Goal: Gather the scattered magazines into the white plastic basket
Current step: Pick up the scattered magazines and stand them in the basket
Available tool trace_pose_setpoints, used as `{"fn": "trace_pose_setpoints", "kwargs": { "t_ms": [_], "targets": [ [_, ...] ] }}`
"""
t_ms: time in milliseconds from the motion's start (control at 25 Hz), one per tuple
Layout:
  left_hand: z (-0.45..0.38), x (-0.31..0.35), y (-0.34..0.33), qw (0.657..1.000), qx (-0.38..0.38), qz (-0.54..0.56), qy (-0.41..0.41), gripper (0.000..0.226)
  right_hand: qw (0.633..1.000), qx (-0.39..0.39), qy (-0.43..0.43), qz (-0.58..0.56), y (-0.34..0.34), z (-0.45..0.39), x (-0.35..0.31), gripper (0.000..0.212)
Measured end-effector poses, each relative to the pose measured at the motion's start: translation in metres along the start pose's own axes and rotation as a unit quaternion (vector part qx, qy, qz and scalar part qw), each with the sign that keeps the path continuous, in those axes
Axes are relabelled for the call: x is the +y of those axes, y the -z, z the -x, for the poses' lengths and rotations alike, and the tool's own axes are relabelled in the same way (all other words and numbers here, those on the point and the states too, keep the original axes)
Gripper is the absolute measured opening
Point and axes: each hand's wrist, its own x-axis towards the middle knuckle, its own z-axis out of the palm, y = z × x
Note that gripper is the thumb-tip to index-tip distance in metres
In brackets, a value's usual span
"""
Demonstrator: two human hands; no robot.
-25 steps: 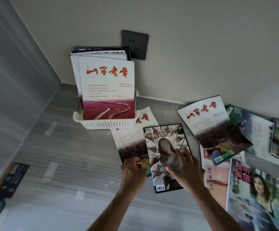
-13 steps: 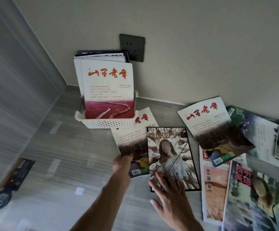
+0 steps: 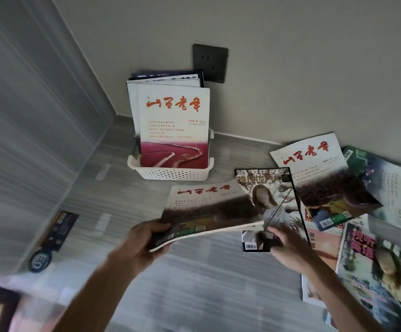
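Rear magazines (image 3: 166,76) in the basket (image 3: 170,173) are mostly hidden.

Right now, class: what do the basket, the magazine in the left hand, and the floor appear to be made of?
White basket: likely moulded plastic, matte; its wall has regular rows of small holes.
Magazine gripped by the left hand: paper with a fairly smooth printed cover; it bends and sags where held.
Floor: looks like grey wood-grain laminate or tile, with streaks and a slight sheen; which one is unclear.

Home room corner, grey plank floor (image 3: 194,279), plain wall, wall socket (image 3: 209,63), scattered magazines (image 3: 384,271)
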Motion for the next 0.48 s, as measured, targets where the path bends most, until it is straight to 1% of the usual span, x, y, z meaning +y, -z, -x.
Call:
{"fn": "trace_pose_setpoints", "kwargs": {
  "t_ms": [40, 80, 120, 160, 200, 240, 280, 320, 360, 400, 480],
  "targets": [
    [0.008, -0.006, 0.012, 0.999, -0.031, -0.020, 0.000, 0.020, 0.990, 0.002, 0.006, -0.138, 0.005, 0.005, -0.011, 0.068],
    [0.012, -0.014, 0.023, 0.997, -0.062, -0.045, -0.003, 0.024, 0.955, -0.011, 0.000, -0.295, 0.010, 0.011, -0.024, 0.070],
    [0.012, -0.022, 0.033, 0.994, -0.088, -0.067, -0.009, 0.031, 0.904, -0.056, -0.013, -0.425, 0.012, 0.015, -0.035, 0.069],
    [0.011, -0.031, 0.041, 0.990, -0.110, -0.090, -0.014, 0.039, 0.861, -0.084, -0.030, -0.501, 0.012, 0.019, -0.046, 0.060],
    [0.010, -0.041, 0.046, 0.985, -0.120, -0.123, -0.018, 0.046, 0.843, -0.091, -0.043, -0.529, 0.010, 0.023, -0.057, 0.044],
    [0.008, -0.048, 0.048, 0.980, -0.113, -0.163, -0.033, 0.051, 0.853, -0.068, -0.043, -0.516, 0.006, 0.024, -0.066, 0.027],
    [0.006, -0.053, 0.049, 0.974, -0.091, -0.197, -0.064, 0.050, 0.873, -0.015, -0.036, -0.485, 0.003, 0.025, -0.075, 0.014],
    [0.003, -0.054, 0.049, 0.968, -0.066, -0.214, -0.116, 0.047, 0.880, 0.043, -0.014, -0.472, 0.000, 0.025, -0.082, 0.014],
    [0.001, -0.049, 0.048, 0.958, -0.055, -0.216, -0.180, 0.046, 0.873, 0.078, 0.023, -0.482, 0.000, 0.028, -0.091, 0.020],
    [0.001, -0.041, 0.047, 0.946, -0.054, -0.204, -0.246, 0.048, 0.855, 0.098, 0.073, -0.505, 0.003, 0.029, -0.101, 0.021],
    [-0.001, -0.016, 0.042, 0.919, -0.038, -0.168, -0.354, 0.050, 0.835, 0.135, 0.159, -0.510, 0.014, 0.032, -0.120, 0.016]
  ]
}}
